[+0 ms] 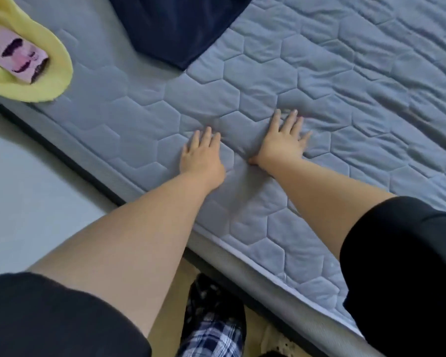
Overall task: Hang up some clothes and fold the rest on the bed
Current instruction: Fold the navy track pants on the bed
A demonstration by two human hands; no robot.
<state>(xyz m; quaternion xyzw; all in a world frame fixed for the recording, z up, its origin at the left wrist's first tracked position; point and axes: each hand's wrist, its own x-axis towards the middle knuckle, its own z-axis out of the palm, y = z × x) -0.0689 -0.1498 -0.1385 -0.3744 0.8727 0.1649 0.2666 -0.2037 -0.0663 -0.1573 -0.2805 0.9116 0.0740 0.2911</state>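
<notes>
Two garments, a yellow top [36, 73] far left and a navy piece [175, 27], await us unfolded while our left hand [201, 155] and right hand [283, 143] press flat, empty, side by side on the bed [345, 99].

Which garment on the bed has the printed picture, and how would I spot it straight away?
Start from the blue-grey quilted bed and follow its near edge to the far left corner of the view. There lies a yellow garment, well left of both flat hands. Unlike the plain dark navy garment at the top, it is bright yellow with a pink printed panel.
</notes>
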